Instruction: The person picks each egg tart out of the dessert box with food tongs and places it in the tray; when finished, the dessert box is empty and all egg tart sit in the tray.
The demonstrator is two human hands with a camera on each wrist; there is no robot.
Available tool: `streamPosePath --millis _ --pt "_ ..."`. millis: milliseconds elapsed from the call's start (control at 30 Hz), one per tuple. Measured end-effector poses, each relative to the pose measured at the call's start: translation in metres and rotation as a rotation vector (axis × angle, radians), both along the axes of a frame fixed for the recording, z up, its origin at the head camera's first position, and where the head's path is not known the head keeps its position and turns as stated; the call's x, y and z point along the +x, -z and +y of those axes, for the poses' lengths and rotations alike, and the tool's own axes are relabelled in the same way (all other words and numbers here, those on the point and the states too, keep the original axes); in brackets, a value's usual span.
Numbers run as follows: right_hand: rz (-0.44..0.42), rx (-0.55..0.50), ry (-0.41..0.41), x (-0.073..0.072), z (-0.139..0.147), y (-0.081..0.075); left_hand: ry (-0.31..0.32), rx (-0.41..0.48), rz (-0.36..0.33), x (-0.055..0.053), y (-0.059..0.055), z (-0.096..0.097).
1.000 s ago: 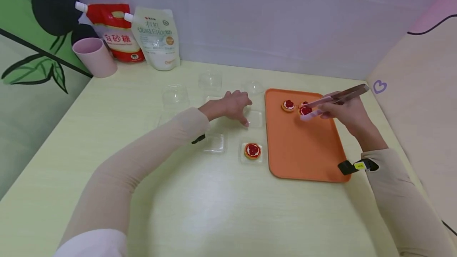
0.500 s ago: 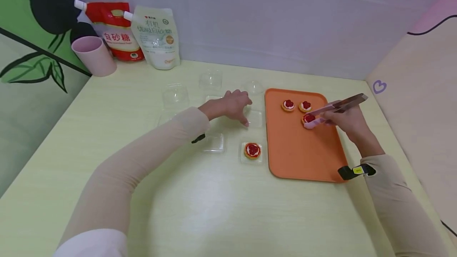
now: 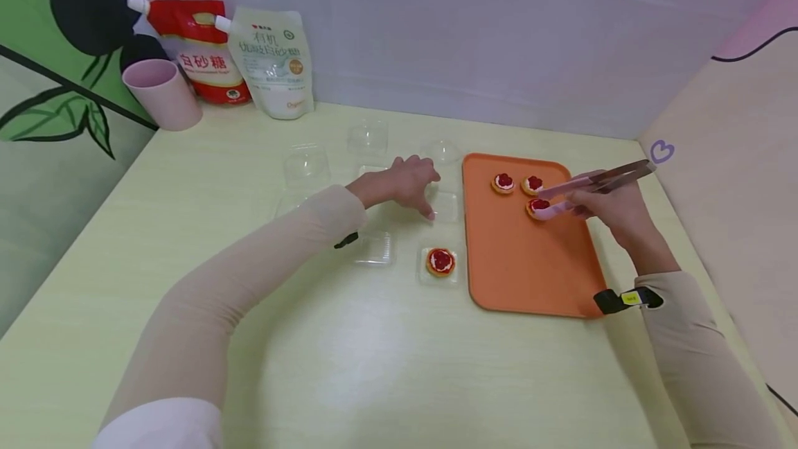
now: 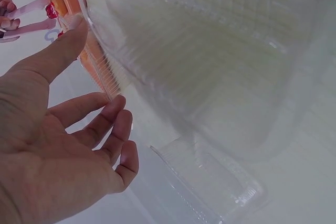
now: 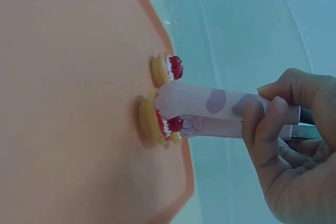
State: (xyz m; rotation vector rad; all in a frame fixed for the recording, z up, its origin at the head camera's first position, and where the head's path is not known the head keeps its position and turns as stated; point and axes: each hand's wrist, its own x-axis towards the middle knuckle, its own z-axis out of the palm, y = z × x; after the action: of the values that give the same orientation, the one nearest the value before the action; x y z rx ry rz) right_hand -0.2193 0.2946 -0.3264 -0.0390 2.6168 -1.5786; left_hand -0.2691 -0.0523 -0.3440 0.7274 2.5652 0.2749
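In the head view my right hand (image 3: 614, 212) grips a pair of tongs (image 3: 589, 186) with pink paw-shaped tips. Those tips straddle a small tart (image 5: 149, 119) topped with cream and red berries, low over the orange tray (image 3: 524, 262); whether it touches the tray I cannot tell. Two more tarts, a left one (image 3: 503, 183) and a right one (image 3: 533, 186), sit just behind it. My left hand (image 3: 408, 184) holds the edge of a clear plastic container (image 3: 446, 206) between thumb and fingers, left of the tray. In front, another tart (image 3: 440, 262) sits in a clear container.
Several clear plastic containers stand around my left forearm, including a ridged one (image 3: 375, 249) and a tall one (image 3: 306, 166). At the back left are a pink cup (image 3: 163, 95), a red sugar bag (image 3: 208, 54) and a pale sugar bag (image 3: 273, 64). A wall rises behind the table.
The tongs and the tart between their tips have come toward the front of the tray, away from the right rear tart. My left hand has stayed in place.
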Motion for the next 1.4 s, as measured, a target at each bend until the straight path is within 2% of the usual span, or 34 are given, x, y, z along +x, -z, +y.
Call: streamPosePath --millis 200,433,567,700,800,933,1067,1233,1400 --pt "-0.015 -0.128 0.007 0.003 -0.004 -0.008 0.013 -0.003 -0.002 -0.001 -0.002 0.0" --pt "0.011 -0.06 -0.015 0.006 -0.012 -0.012 0.029 -0.032 0.005 -0.002 -0.003 -0.002" --pt "0.02 -0.158 -0.05 0.006 -0.016 -0.013 0.039 -0.046 0.003 -0.001 -0.007 -0.003" --pt "0.025 -0.25 -0.088 0.008 -0.022 -0.016 0.032 -0.018 0.021 0.0 -0.014 -0.007" --pt "0.036 -0.229 -0.099 0.011 -0.029 -0.02 0.019 0.044 0.038 0.005 -0.019 -0.012" --pt "0.052 -0.193 -0.126 0.019 -0.042 -0.03 0.051 0.108 0.062 0.021 -0.02 -0.018" --pt "0.056 -0.129 -0.172 0.029 -0.06 -0.039 0.108 0.117 0.067 0.047 -0.02 -0.022" --pt "0.006 -0.057 -0.244 0.043 -0.079 -0.043 0.147 0.095 0.029 0.078 -0.015 -0.021" --pt "-0.053 -0.037 -0.321 0.054 -0.096 -0.038 0.151 0.064 0.009 0.095 -0.006 -0.019"
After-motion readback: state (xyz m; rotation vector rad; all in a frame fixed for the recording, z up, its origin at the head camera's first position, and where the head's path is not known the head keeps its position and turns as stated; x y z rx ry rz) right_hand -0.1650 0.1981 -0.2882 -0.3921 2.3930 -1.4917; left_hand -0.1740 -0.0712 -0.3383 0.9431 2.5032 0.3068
